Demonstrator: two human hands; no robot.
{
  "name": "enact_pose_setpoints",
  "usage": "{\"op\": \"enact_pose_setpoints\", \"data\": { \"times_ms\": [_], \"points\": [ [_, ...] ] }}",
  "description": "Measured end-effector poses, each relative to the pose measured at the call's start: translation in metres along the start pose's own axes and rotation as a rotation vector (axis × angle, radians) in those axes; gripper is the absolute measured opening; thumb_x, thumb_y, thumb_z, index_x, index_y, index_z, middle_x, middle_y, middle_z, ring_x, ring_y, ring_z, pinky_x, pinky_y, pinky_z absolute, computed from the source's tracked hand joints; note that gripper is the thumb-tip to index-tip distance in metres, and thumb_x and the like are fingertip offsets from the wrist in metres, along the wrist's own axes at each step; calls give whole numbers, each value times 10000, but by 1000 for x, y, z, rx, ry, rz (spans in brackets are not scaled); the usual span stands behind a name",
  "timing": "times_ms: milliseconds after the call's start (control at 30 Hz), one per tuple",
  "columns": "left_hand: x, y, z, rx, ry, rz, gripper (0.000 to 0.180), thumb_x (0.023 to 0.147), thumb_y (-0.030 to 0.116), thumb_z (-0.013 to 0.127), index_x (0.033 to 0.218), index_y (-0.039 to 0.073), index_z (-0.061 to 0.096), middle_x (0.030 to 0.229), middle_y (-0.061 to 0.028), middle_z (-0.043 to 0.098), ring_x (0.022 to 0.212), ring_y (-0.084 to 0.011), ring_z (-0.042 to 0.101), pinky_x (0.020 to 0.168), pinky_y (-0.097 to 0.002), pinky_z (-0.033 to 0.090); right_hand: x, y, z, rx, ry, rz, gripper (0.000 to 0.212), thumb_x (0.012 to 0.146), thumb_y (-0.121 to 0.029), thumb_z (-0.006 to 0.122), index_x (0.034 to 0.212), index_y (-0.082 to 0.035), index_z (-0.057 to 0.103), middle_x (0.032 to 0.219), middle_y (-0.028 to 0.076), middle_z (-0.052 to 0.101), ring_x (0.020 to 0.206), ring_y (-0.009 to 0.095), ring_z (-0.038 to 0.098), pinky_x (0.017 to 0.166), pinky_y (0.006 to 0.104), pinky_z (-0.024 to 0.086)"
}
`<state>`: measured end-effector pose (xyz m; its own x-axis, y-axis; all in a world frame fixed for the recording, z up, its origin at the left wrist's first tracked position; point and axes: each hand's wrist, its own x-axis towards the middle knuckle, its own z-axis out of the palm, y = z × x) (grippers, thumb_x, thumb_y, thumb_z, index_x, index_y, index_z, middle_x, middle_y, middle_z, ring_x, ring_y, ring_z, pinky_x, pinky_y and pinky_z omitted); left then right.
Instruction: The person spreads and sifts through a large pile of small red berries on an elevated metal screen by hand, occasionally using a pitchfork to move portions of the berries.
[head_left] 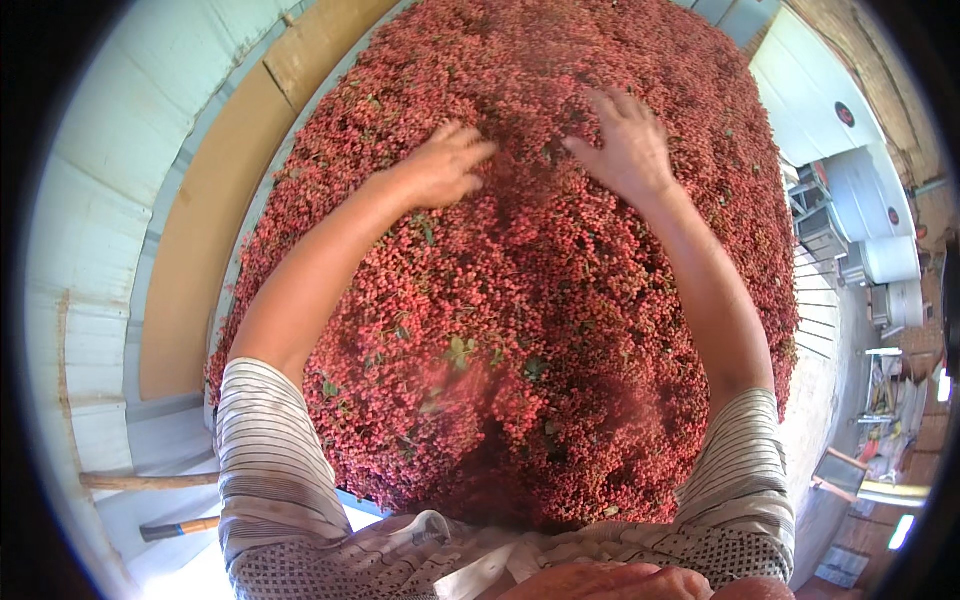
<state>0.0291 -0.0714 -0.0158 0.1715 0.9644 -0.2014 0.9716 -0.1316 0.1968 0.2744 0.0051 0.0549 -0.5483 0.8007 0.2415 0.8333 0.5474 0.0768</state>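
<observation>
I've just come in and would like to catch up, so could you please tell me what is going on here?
A person's left hand and right hand are stretched out over a large heap of small red berries. Both hands are open and apart, with nothing visibly gripped; whether they touch the heap is unclear. Some green leaves are scattered among the berries.

Berries point(590, 310) — right of the board point(215, 230)

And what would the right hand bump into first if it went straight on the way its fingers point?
Probably the red berries, since the pile stretches ahead of the right hand. How high the hand is isn't clear, so it might skim over them.
</observation>
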Motion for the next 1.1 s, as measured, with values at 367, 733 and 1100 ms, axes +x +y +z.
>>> {"op": "enact_pose_setpoints", "data": {
  "times_ms": [367,733,1100],
  "points": [
    [-15,5,2,84,118,82,613,1002,294,570,1575,219,365,1640,-178,285,1525,-403,218,1253,-513,207,-36,226,42,171,-149,507,811,805,-320,784,1495,-35,469,1370,249,602,1265,353,593,1077,434,483],
    [-43,82,-10,-259,149,278,619,996,469,591,1480,98,487,1533,-204,451,1443,-391,393,1199,-476,325,-134,324,-33,1020,309,663,524,883,-252,747,1314,13,611,1092,143,717,934,209,695,826,348,570],
    [-51,87,15,-72,24,325,641,960,440,640,1493,122,480,1537,-225,443,1441,-396,397,1184,-494,347,-278,252,-126,950,253,513,381,960,-208,686,1292,-42,602,1123,98,716,956,187,692,831,368,606]
  ]
}}
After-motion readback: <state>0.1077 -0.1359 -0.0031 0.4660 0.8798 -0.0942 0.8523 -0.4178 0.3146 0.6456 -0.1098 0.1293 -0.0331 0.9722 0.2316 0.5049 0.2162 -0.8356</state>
